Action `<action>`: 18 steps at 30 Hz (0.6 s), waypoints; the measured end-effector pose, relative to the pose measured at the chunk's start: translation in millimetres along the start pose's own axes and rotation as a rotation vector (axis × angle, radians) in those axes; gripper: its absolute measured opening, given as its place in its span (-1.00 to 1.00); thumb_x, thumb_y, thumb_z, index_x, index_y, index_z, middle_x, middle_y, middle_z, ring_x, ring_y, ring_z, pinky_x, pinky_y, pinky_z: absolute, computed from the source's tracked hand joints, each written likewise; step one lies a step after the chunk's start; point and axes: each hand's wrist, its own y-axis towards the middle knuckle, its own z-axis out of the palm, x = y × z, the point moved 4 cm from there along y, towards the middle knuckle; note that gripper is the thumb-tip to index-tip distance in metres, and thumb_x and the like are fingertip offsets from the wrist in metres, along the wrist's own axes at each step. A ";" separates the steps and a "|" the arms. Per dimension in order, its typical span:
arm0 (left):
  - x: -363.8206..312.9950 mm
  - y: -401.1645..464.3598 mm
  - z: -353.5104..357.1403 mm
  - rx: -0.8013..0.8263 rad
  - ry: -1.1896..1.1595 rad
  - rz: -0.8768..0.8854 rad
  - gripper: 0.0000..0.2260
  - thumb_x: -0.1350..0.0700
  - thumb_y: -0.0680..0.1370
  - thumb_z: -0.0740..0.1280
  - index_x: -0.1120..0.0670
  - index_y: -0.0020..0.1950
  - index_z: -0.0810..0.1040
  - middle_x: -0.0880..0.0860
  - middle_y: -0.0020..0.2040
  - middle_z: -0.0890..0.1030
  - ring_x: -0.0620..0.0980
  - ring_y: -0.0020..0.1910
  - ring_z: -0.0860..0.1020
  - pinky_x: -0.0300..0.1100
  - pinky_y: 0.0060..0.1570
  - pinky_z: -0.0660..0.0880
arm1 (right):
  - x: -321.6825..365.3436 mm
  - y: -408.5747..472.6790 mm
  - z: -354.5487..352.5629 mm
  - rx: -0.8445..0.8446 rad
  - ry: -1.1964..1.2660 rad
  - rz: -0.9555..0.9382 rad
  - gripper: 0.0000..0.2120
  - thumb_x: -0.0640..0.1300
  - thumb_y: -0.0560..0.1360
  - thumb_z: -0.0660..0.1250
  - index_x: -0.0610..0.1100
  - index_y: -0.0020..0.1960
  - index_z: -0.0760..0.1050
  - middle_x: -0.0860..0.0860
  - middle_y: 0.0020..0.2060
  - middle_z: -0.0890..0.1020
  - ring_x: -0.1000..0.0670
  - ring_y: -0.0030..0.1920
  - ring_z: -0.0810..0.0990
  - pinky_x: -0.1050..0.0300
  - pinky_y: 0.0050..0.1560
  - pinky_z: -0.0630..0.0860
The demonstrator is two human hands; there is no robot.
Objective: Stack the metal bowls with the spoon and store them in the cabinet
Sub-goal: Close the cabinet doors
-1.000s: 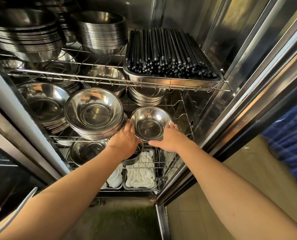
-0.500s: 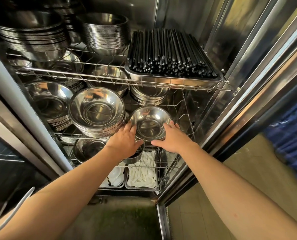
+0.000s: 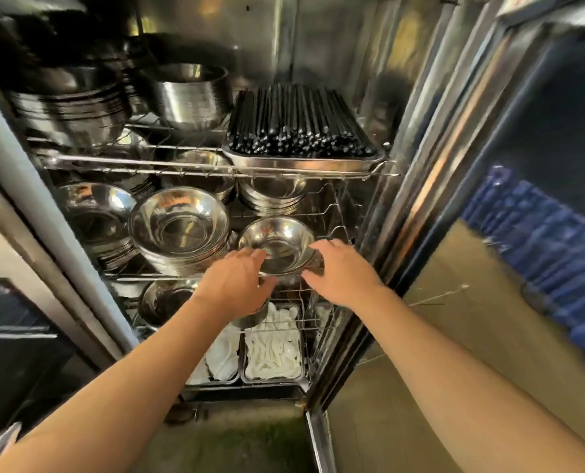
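A small stack of shiny metal bowls (image 3: 279, 242) sits on the middle wire shelf (image 3: 335, 213) of the open steel cabinet, at its front right. My left hand (image 3: 233, 286) grips the stack's near left rim. My right hand (image 3: 342, 271) holds the near right rim, fingers curled over the edge. To the left of this stack stands a taller stack of larger bowls (image 3: 180, 230), close beside it. No spoon shows inside the top bowl.
More bowl stacks (image 3: 96, 216) fill the middle and top shelves. A tray of black chopsticks (image 3: 301, 124) sits top right. Trays of white spoons (image 3: 272, 349) lie on the bottom shelf. The cabinet door (image 3: 455, 165) stands open on the right.
The camera has tilted and shifted, so the cabinet looks further back. Both hands stay on the small bowl stack and have closed a little further around its rim.
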 end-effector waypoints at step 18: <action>-198.8 -156.0 -92.5 -0.178 -0.358 0.783 -0.48 -0.08 0.58 0.36 0.13 0.47 0.41 0.13 0.28 0.58 0.16 0.27 0.52 0.05 0.25 0.47 | 20.9 -371.6 -119.1 -0.591 -0.018 0.261 -0.60 0.08 0.53 0.37 -0.01 0.33 0.52 0.18 0.21 0.53 0.14 0.19 0.53 0.34 0.13 0.39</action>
